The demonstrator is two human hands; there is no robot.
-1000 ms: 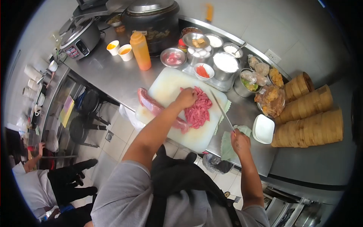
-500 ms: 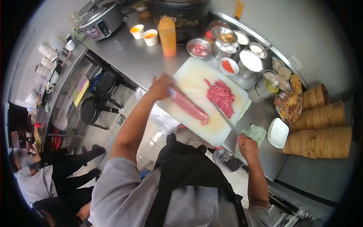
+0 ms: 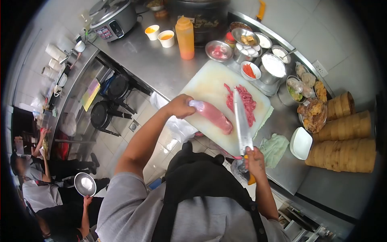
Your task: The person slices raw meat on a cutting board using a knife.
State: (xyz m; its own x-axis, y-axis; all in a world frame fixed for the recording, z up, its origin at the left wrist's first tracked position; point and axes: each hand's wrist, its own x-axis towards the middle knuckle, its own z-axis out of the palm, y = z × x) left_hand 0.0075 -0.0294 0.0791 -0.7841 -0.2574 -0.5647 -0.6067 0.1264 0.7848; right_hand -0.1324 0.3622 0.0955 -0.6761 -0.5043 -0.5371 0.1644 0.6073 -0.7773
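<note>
Since half a second ago the knife (image 3: 242,121) has swung up from the cutting board's right edge and now points away from the person across the board, its blade lying over the near edge; the left hand (image 3: 181,106) has slid along the board's left edge with the long piece of raw meat (image 3: 213,116).

At the far left, off the bench, another person's hand holds up a round metal bowl (image 3: 85,184). On the bench's far left corner stands a rice cooker (image 3: 114,17), then two small cups of orange sauce (image 3: 159,35) and an orange squeeze bottle (image 3: 185,32).

The left hand's fingers are curled around the left end of the meat, which lies aslant on the white cutting board (image 3: 209,82) near the bench's front edge. Just beside the meat, toward the right, sits a pile of sliced meat (image 3: 244,100). The right hand (image 3: 254,161) has its fingers wrapped tight on the knife's handle, just off the board's near edge.

Behind the board are metal bowls (image 3: 219,50) of ingredients. A green cloth (image 3: 274,148) lies right of the knife, then a white dish (image 3: 301,142), and stacked bamboo steamers (image 3: 342,145) at the bench's right end.
</note>
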